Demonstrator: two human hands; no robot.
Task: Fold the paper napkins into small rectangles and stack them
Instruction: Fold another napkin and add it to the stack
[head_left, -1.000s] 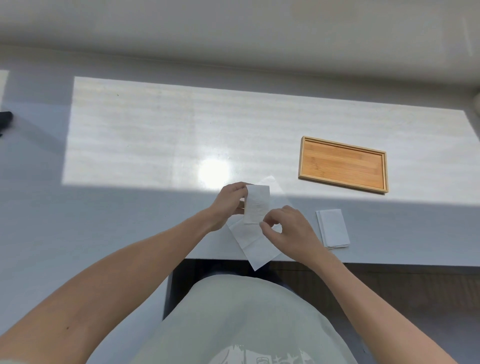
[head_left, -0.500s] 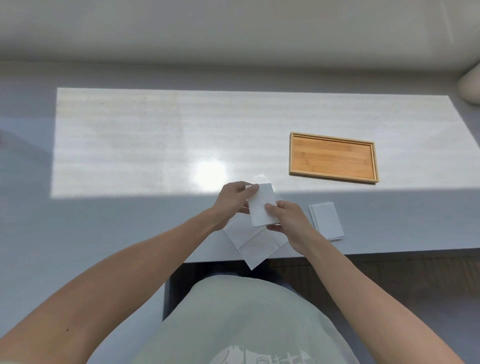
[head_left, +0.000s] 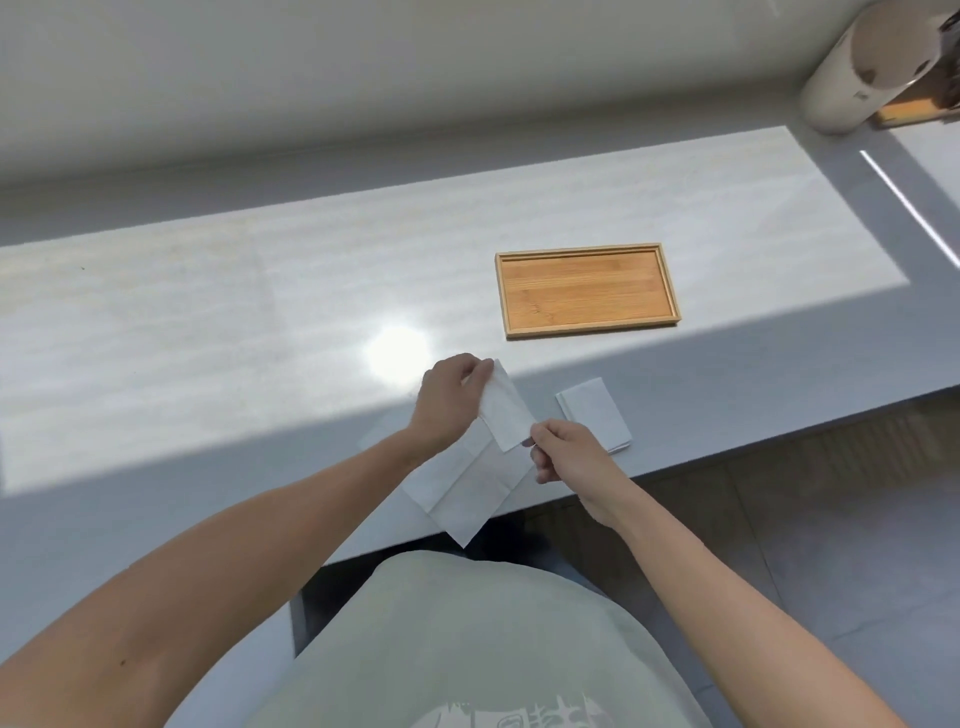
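A small folded white napkin (head_left: 505, 410) is held just above the counter between both hands. My left hand (head_left: 448, 402) pinches its far upper corner, and my right hand (head_left: 566, 452) pinches its near lower corner. Beneath it lie larger unfolded white napkins (head_left: 467, 483), spread at an angle and hanging slightly over the counter's front edge. To the right sits a small stack of folded napkins (head_left: 595, 413), flat on the counter and apart from my right hand.
An empty bamboo tray (head_left: 586, 289) rests on the white counter (head_left: 260, 322) beyond the stack. A cream cylindrical container (head_left: 857, 73) stands at the far right corner. The counter's front edge runs just under my hands, with floor tiles below on the right.
The folded napkin has turned from upright to slanted, my right hand sliding down to its lower corner. The head view swung, bringing the cream container into sight.
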